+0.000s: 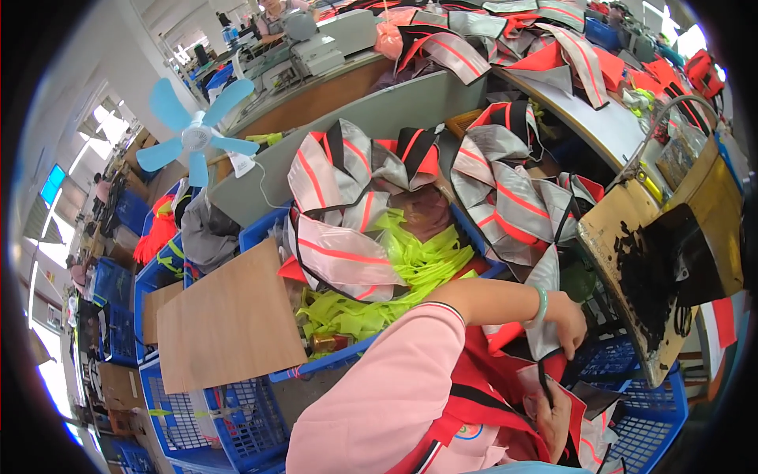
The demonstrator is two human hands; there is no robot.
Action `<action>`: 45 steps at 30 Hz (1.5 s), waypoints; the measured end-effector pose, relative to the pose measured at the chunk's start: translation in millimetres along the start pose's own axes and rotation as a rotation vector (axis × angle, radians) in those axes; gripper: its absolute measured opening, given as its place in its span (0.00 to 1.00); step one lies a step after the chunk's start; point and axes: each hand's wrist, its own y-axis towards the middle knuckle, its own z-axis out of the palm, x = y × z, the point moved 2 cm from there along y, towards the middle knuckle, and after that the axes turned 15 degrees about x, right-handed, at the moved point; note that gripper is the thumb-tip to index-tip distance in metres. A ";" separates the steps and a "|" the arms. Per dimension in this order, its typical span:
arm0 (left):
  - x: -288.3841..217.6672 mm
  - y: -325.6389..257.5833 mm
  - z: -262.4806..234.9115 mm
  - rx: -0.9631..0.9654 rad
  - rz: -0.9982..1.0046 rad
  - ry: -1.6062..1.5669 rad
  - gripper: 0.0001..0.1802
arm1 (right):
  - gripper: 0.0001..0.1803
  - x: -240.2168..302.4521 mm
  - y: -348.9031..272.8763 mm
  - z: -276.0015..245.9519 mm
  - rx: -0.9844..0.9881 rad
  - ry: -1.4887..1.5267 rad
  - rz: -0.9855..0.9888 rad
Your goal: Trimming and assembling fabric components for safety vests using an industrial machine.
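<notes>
My left hand (566, 322), with a pale green bangle (542, 303) at its wrist, bends downward beside a silver-grey fabric strip (543, 276). Its fingers curl in, and what lies between them is hidden. Lower down, my right hand (555, 420) has its fingers closed at the black-edged end of red and silver fabric (575, 407). The silver strip hangs down from a pile of silver strips with orange-red stripes and black edging (517, 197) to the area between my hands.
A blue crate (347, 355) holds neon-yellow fabric (418, 257) and more striped strips. A wooden board (233, 316) leans on crates at left, below a light-blue fan (197, 136). At right stands a worn board (624, 276); a sewing machine (316, 51) sits beyond.
</notes>
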 end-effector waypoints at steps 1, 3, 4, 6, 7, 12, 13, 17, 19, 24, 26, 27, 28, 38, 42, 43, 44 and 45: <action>13.8 4.5 5.1 -0.013 0.022 0.030 0.34 | 0.14 5.9 -0.5 0.1 0.052 -0.032 0.005; 45.1 13.8 11.2 -0.033 -0.234 0.163 0.35 | 0.13 3.5 -9.1 -1.4 0.061 -0.017 0.040; 59.4 10.7 14.8 -0.044 -0.313 0.196 0.32 | 0.12 2.5 -14.4 -2.7 0.041 0.049 0.032; 71.2 -0.4 9.2 -0.036 -0.495 0.114 0.37 | 0.11 7.0 -21.7 -8.7 0.044 0.121 0.063; 80.9 -5.2 8.1 -0.049 -0.543 0.157 0.38 | 0.11 4.8 -21.7 -9.4 0.041 0.127 0.063; 135.2 -32.0 -22.9 -0.192 -0.727 0.228 0.36 | 0.12 -2.5 -17.1 -18.8 0.023 0.053 0.071; 137.8 -39.5 -27.8 -0.185 -0.723 0.230 0.36 | 0.12 -5.4 -15.5 -20.5 0.020 0.061 0.074; 143.7 -73.4 -47.4 -0.254 -0.749 0.261 0.37 | 0.13 -24.5 -5.9 -20.1 -0.097 0.100 0.043; 148.3 -92.2 -51.6 -0.262 -0.784 0.272 0.39 | 0.13 -17.1 6.6 -24.6 -0.070 0.110 0.037; 133.3 -164.2 -46.7 -0.304 -0.900 0.273 0.44 | 0.16 -17.2 18.3 -29.5 0.038 0.122 0.163; 111.7 -202.4 -39.4 -0.309 -0.953 0.259 0.44 | 0.16 -21.0 19.8 -26.2 0.054 0.112 0.132; 98.1 -223.7 -33.9 -0.311 -1.000 0.243 0.43 | 0.15 -21.7 19.8 -25.5 0.069 0.105 0.107; 82.0 -244.7 -23.5 -0.329 -1.041 0.229 0.43 | 0.15 -20.4 19.2 -25.6 0.076 0.103 0.099; -11.1 -282.4 121.6 -0.209 -0.847 -0.522 0.34 | 0.14 -2.9 -15.9 -51.9 0.169 0.128 0.002; -39.0 -174.7 105.6 -0.477 -0.066 -0.281 0.37 | 0.14 28.3 3.4 -35.7 0.248 -0.033 -0.029; -58.0 -155.6 98.0 -0.601 0.089 -0.205 0.35 | 0.14 29.0 4.9 -33.8 0.249 -0.059 -0.036; -71.4 -138.2 96.5 -0.722 0.246 -0.128 0.33 | 0.14 29.8 2.4 -35.3 0.270 -0.011 0.021; -71.7 -125.4 90.2 -0.724 0.252 -0.126 0.33 | 0.14 25.2 -1.6 -36.4 0.266 -0.016 0.026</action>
